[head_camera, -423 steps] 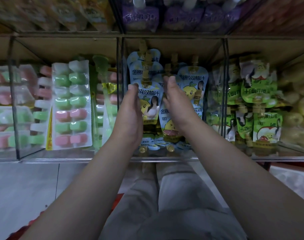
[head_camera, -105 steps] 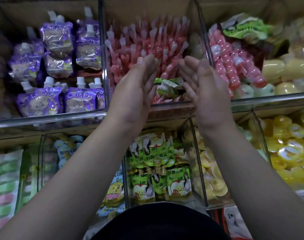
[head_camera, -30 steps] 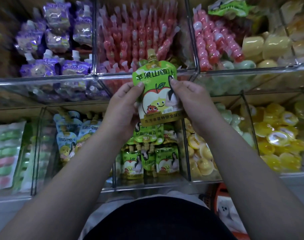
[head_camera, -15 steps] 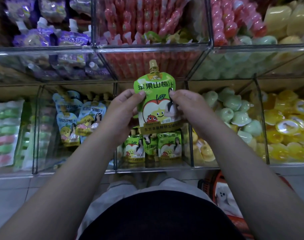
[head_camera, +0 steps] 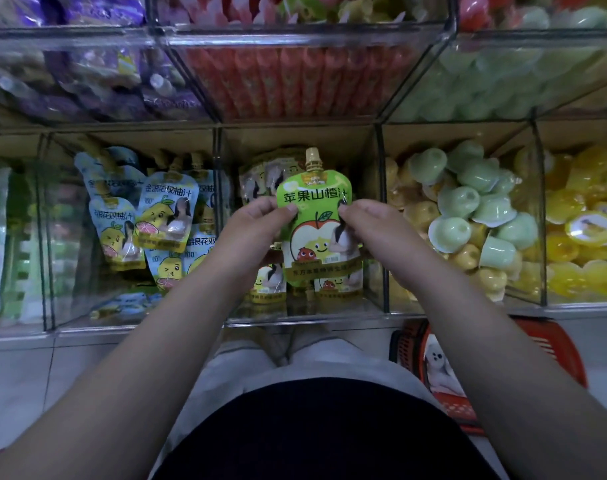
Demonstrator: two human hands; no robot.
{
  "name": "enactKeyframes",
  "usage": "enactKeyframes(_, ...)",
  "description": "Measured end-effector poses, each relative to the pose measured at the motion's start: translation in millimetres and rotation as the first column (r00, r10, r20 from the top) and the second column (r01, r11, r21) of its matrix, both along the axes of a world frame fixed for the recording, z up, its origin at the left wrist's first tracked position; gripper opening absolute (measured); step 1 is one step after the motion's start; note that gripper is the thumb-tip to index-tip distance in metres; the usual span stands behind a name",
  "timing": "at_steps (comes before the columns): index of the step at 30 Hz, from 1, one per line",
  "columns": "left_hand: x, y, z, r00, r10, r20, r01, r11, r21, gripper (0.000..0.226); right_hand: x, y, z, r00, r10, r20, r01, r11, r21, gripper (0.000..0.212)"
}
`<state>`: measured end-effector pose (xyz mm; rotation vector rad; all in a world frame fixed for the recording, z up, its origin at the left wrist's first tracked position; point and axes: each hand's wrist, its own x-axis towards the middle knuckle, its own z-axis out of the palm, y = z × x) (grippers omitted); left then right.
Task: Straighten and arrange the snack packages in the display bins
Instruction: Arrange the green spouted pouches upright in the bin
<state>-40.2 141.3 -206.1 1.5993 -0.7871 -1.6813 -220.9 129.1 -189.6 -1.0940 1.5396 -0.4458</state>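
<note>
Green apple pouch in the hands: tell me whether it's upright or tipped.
Upright. The green apple pouch has its capped spout pointing up and its print reading level, pinched at both side edges by the left hand and right hand.

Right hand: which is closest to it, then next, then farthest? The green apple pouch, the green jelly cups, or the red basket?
1. Green apple pouch: pinched in the right hand.
2. Green jelly cups: in the bin just to its right.
3. Red basket: down on the floor, lower right.
</note>
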Motion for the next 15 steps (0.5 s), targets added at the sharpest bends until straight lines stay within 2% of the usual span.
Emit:
enactKeyframes(10, -17.8, 7.1, -41.1, 0.991, -0.093, 0.099, 0.079, 0.987, 0.143, 0.023, -6.0, 14.2, -35.5, 0.995, -0.048, -0.086, 0.059, 0.989, 0.132, 0.03)
enactKeyframes(13, -26.5, 10.9, -51.7, 0.983, -0.15, 0.11, 0.129, 0.975, 0.179, 0.007, -3.4, 20.2, -49.6, 0.985, -0.027, -0.168, 0.053, 0.986, 0.156, 0.028)
enactKeyframes(15, -30.5, 14.2, -59.4, 0.969, -0.194, 0.152, 0.166, 0.969, 0.182, 0.021, -0.5, 21.3, -57.2, 0.978, -0.015, -0.209, 0.052, 0.983, 0.175, 0.026)
